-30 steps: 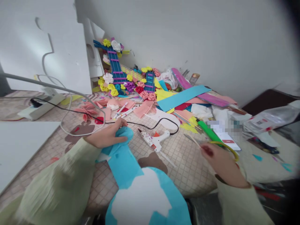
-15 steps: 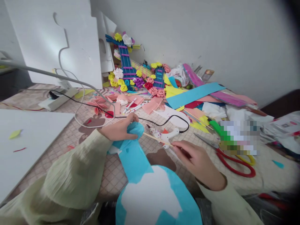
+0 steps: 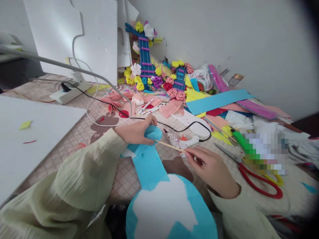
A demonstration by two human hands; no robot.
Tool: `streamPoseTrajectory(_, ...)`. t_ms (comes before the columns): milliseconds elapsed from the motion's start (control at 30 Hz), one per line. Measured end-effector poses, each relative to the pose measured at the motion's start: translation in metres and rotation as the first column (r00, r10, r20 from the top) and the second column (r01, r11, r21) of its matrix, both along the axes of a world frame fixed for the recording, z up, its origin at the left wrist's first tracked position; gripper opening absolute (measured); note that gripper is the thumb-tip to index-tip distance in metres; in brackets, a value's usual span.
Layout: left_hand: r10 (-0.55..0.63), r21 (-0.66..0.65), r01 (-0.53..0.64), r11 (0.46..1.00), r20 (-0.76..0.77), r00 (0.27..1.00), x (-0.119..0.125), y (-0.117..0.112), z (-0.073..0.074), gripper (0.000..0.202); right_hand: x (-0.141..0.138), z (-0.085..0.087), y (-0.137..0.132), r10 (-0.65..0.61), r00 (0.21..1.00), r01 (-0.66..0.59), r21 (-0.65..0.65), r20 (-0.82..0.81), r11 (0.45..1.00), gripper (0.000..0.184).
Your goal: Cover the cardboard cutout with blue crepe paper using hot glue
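Observation:
My left hand (image 3: 136, 131) is closed round the folded top of a blue paper strip (image 3: 149, 159) that runs down to a round blue-and-white paper piece (image 3: 169, 209) near me. My right hand (image 3: 211, 169) pinches one end of a thin wooden stick (image 3: 169, 145). The stick's far tip touches the blue paper just under my left fingers. A white glue gun (image 3: 183, 142) with a black cord lies on the tiled mat right behind the stick.
Red-handled scissors (image 3: 259, 181) and a green-handled tool (image 3: 240, 141) lie at the right. Paper flowers, blue ladder shapes (image 3: 146, 58), markers and coloured sheets pile up against the wall. A white power strip (image 3: 69, 93) and white foam boards (image 3: 25, 132) sit at the left.
My right hand let go of the scissors at the right, came left with a thin stick and brought its tip to the blue paper. The view shifted left.

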State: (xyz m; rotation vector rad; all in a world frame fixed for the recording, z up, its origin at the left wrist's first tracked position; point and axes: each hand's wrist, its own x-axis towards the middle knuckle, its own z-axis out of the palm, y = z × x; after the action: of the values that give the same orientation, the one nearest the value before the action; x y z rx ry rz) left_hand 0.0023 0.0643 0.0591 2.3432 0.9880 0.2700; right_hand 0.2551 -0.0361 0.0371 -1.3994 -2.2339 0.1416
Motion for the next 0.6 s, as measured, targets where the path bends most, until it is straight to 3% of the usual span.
streamPoseTrajectory(433, 0.005, -0.029, -0.006, 1.000, -0.010, 1.000, -0.0007, -0.0004, 0.0003, 0.050, 0.0078, 0.0045, -0.0021, -0.015, 0.996, 0.019, 0.039, -0.087, 0.999, 0.009)
streamPoseTrajectory(600, -0.003, -0.027, 0.003, 1.000, -0.014, 1.000, -0.0012, 0.0010, -0.0009, 0.051, 0.0032, -0.0021, -0.0008, 0.010, 0.998, -0.008, 0.027, -0.055, 1.000, 0.010)
